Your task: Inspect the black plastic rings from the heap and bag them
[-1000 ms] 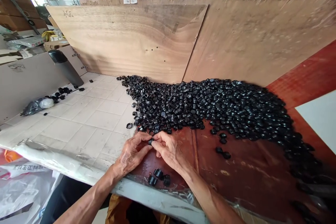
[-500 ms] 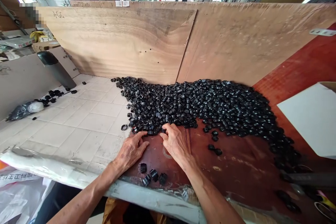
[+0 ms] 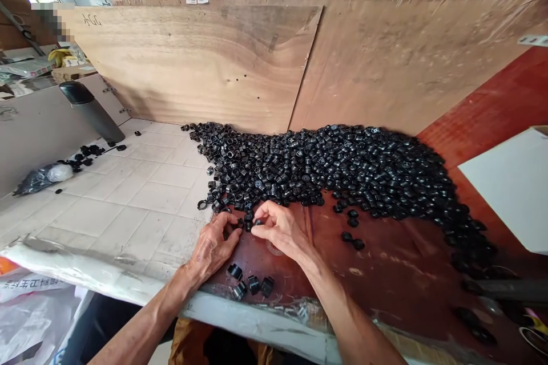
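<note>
A long heap of small black plastic caps (image 3: 291, 165) lies along the foot of the wooden board. At its near edge my left hand (image 3: 216, 239) has its thumb and fingertips curled around a small black part (image 3: 240, 222). Just to the right, my right hand (image 3: 278, 228) pinches another black cap (image 3: 258, 222) between thumb and forefinger. One more black cap (image 3: 248, 221) sits between the two hands. Closer to me, several loose black caps (image 3: 253, 284) lie on the dark red surface near the table edge.
A dark grey flask (image 3: 92, 111) stands at the left beside scattered black pieces and a plastic bag (image 3: 32, 180). The wooden board (image 3: 214, 68) closes off the back. A white box (image 3: 509, 188) is at the right, and the padded table edge (image 3: 257, 319) runs in front.
My right hand has drawn slightly left and toward me, with a cap now between its fingers. My left thumb and fingers have come closer together. The view has shifted a little.
</note>
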The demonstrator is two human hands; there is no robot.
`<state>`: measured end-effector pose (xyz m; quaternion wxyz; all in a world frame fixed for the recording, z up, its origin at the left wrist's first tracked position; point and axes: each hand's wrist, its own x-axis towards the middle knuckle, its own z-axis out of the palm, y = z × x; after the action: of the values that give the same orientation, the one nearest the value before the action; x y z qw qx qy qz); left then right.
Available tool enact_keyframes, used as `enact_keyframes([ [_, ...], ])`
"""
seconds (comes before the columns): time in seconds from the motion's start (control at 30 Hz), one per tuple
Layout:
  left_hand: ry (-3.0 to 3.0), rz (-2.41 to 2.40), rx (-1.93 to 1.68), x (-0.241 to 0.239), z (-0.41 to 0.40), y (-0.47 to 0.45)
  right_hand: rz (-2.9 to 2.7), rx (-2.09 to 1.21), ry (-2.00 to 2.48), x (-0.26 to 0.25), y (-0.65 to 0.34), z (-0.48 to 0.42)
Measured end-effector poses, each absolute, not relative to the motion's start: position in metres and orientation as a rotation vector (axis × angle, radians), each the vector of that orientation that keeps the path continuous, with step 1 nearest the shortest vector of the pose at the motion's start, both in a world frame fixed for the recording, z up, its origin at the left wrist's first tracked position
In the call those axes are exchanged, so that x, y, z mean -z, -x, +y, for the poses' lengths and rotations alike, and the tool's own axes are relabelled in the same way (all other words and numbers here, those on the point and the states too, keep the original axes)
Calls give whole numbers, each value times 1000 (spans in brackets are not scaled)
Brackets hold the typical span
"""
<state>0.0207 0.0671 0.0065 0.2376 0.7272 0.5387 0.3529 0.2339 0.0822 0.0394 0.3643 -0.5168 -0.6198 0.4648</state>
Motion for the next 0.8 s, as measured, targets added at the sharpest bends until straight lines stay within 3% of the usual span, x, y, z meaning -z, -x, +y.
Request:
enact_keyframes([
  [0.13, -1821, 1546, -990, -9, 66, -20, -1736, -1530, 1298, -51, -229, 75],
  [0.37, -1869, 1406, -991, -8, 65, -19, -1546, -1346, 1290, -41, -224, 79],
  [0.8, -2058, 1328, -913, -19, 61, -18, -1672, -1128, 1129, -39, -216, 77],
])
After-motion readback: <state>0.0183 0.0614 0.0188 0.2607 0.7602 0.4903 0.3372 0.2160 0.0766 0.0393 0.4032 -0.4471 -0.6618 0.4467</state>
